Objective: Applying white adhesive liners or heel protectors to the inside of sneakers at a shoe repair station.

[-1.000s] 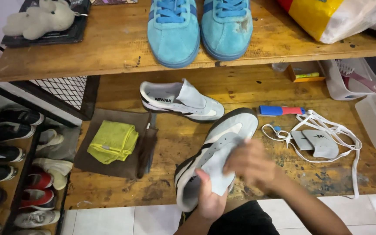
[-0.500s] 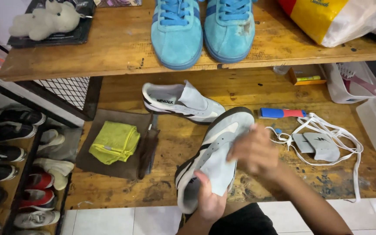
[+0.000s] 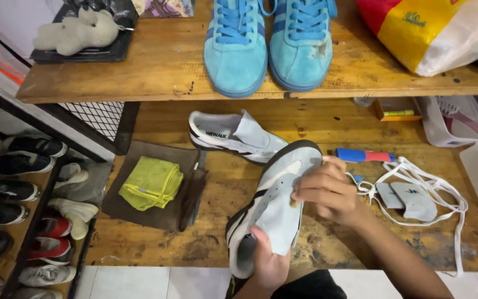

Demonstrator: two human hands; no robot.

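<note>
Gripping the heel end of a pale grey sneaker [image 3: 269,213] with the left hand [image 3: 269,266], thumb pressing on the loose tongue, fingers closing round the underside. Pinching the side of the upper just ahead of that with the right hand [image 3: 325,191], fingers curling shut against the eyelet edge, toe of the shoe pointing away and up from both hands. Holding the shoe clear above the wooden workbench [image 3: 327,243], laces out.

Lying just right of the right hand, a tangle of white laces [image 3: 421,191] looping around two grey insoles [image 3: 410,199]. Resting a little beyond the right hand's fingertips, a blue and red brush handle [image 3: 365,156]. Sitting to the left of the left hand, a folded yellow-green cloth [image 3: 151,182] on a brown mat [image 3: 156,213], a dark brush [image 3: 193,194] at the mat's right edge.

Lying beyond the held shoe, the matching grey sneaker [image 3: 233,137] on its side, tongue flopping open. Standing farther off on the upper wooden shelf [image 3: 156,72], a pair of light blue suede sneakers [image 3: 269,41], a yellow and red plastic bag [image 3: 432,33] to their right, a grey plush toy [image 3: 76,32] on a dark tray to their left. Filling a rack [image 3: 23,210] far left of the left hand, rows of shoes.
</note>
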